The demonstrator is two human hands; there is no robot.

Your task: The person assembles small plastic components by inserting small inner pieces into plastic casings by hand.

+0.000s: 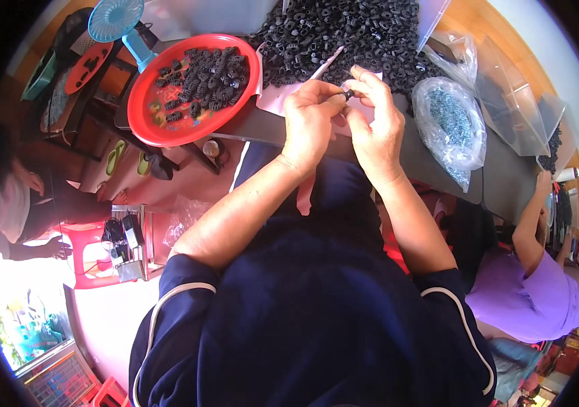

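Both of my hands meet over the table's near edge, in front of a large heap of small black plastic parts (344, 34). Pinched in the fingers of my left hand (308, 119) is a small black part (348, 95), its exact kind too small to tell. My right hand (378, 125) is close beside it, thumb and fingers bent around the part's other side; whether they grip anything is hard to make out. Left of my hands, a red round tray (139, 108) holds many similar black pieces. A pinkish sheet (272, 100) lies under my hands.
A clear plastic bag of small bluish metallic pieces (454, 119) lies to the right, near clear plastic bins (517, 108). A blue fan (116, 19) stands at the far left. A person in purple (527, 292) works at the right; another person (4, 183) is at the left.
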